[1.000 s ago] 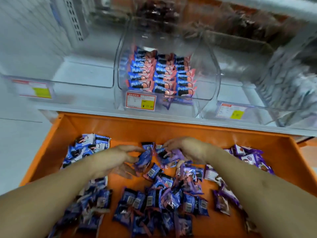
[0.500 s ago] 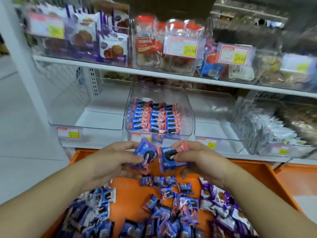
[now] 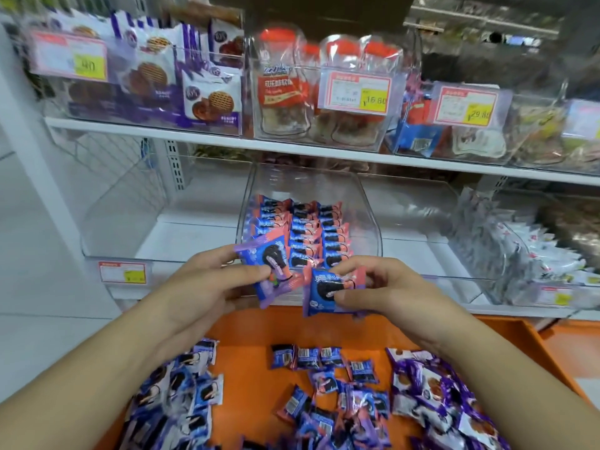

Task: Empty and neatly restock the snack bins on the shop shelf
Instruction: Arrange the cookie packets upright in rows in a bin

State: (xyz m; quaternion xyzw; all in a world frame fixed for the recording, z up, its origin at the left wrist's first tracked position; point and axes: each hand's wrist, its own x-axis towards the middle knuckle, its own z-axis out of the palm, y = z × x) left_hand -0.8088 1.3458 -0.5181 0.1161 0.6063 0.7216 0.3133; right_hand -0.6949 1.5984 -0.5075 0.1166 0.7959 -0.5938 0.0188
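My left hand pinches a blue-and-pink cookie packet, held just in front of the clear middle bin. My right hand pinches a second cookie packet of the same kind, beside the first. Inside the middle bin, matching packets lie in three neat rows. Below my hands, an orange tray holds several loose packets scattered across it.
An empty clear bin stands left of the middle one, another clear bin to its right. White snack bags fill the far right bin. The upper shelf carries biscuit packs, jars and price tags.
Both hands lifted from the tray pile, each with a packet, up toward the front of the middle bin. The view rose from the tray to the shelves.
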